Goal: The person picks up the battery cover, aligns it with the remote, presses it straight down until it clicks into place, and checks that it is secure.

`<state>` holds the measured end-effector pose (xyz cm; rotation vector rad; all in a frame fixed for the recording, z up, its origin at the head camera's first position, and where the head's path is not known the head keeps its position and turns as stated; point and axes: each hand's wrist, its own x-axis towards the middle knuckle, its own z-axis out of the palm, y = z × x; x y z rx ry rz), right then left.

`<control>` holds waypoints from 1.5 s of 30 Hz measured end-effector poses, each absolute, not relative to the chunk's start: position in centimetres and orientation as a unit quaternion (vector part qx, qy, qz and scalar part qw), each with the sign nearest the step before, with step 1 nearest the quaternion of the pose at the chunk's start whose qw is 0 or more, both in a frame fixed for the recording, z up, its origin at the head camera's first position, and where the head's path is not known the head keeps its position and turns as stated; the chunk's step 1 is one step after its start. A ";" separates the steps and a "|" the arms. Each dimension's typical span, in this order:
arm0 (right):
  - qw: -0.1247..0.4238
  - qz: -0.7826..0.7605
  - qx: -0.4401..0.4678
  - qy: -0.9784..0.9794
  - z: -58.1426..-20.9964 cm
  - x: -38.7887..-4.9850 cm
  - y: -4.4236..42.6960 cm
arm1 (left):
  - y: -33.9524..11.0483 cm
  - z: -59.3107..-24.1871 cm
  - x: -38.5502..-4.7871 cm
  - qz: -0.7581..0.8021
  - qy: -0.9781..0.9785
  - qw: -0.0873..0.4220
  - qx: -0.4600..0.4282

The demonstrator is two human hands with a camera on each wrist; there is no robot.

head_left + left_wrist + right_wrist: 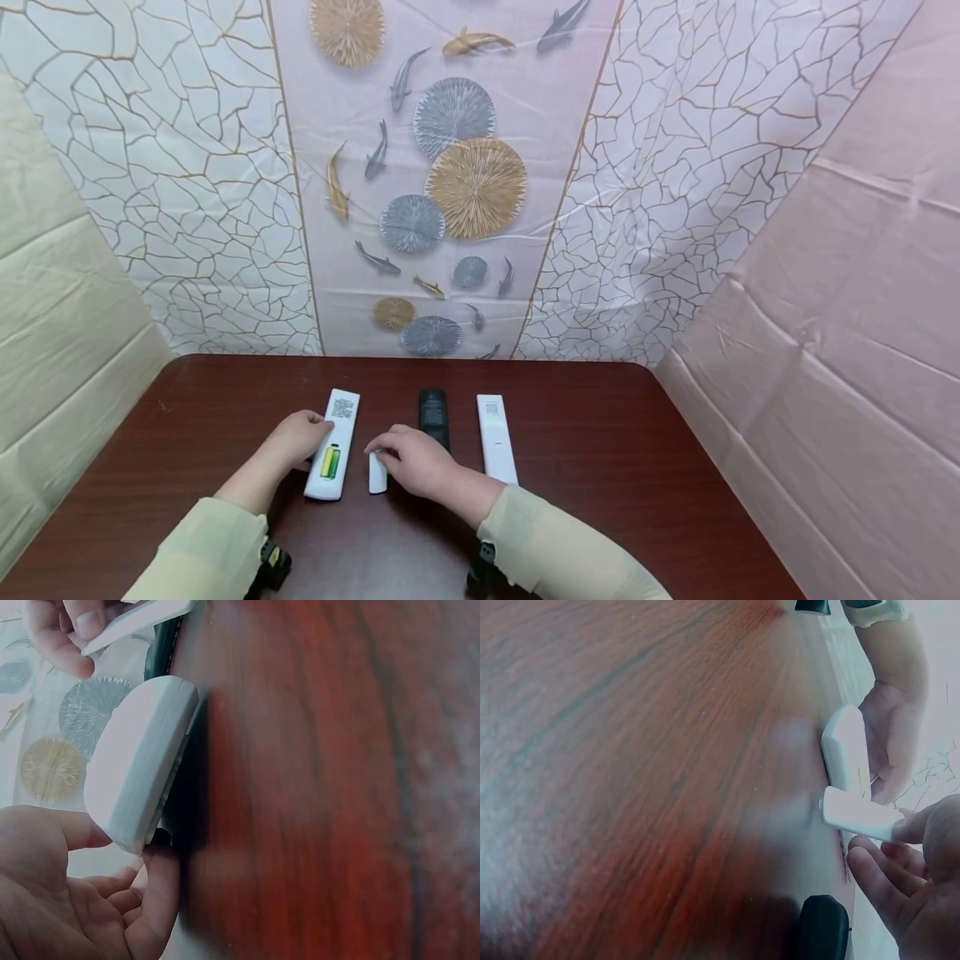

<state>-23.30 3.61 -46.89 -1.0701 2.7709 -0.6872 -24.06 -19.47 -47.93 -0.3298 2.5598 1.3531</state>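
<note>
A white remote control [342, 429] lies back side up at the left of the table, a QR code at its far end. Its battery compartment is uncovered and shows green-and-yellow batteries [330, 461]. My left hand [295, 439] grips this remote by its left side; the left wrist view has thumb and fingers around the remote's edge [139, 761]. Just to the right, my right hand [415, 461] pinches a small white battery cover [377, 477] between thumb and fingers. In the right wrist view the cover [861, 815] is held above the table, near the remote [845, 746].
A black remote [432, 410] lies beyond my right hand, partly hidden by it. Further right is another white remote [495, 437], its near end by my right forearm. The dark red-brown table [600, 500] ends at a patterned cloth backdrop [420, 275].
</note>
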 end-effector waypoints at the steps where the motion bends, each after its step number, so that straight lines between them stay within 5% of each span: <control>1: 0.045 -0.228 -0.349 0.908 -46.8 -23.2 3.6 | -19.5 -47.8 -24.0 0.461 0.873 0.114 -0.114; 45: 0.050 -0.338 -0.301 0.890 -45.2 -22.8 6.9 | -18.0 -47.4 -24.2 0.519 0.843 0.069 -0.124</control>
